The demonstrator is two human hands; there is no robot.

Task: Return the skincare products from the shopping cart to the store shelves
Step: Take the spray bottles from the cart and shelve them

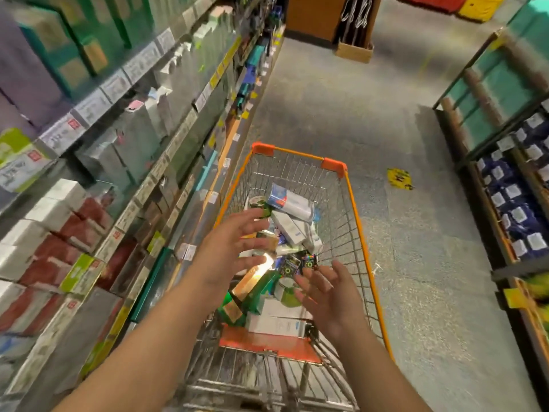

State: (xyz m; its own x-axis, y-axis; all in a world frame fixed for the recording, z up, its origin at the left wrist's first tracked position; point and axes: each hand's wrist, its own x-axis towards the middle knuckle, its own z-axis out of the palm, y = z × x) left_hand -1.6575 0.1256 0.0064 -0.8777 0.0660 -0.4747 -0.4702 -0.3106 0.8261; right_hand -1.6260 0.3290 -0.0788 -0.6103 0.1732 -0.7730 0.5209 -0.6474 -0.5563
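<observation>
Reaching into the cart [353, 203] at the centre of the frame, both hands hover over a loose heap of products [289, 221], and neither holds anything. The left hand [234, 248] sits left of centre with fingers spread and straight, tips pointing right across the pile. The right hand [329, 288], lower and right of centre, is likewise spread, fingers fanned above a dark box [292, 266] with a shiny pattern. The products fill the cart from its middle down toward the orange seat flap [267, 341] near the bottom: a white tube [292, 206] with a blue and red end lies on top at the far side, white cartons [285, 318] lie flat at the near end, and a green box [258, 288] leans among them.

The main risk, as I judge it, is the pile itself. Everything lies crosswise and overlapping, so pulling one item from under another could tip its neighbours, and small boxes might slide down between bigger ones where they are harder to find. A second risk is a poor grip: two open hands closing on different things at once could fumble both, and a slick tube could slip through the wire sides or onto the floor [416, 248] on the right. A third is misplacement, since the shelves [98, 162] along the left of the frame are blurred and packed tight, so labels are unreadable from here and a box could easily go to the wrong row
</observation>
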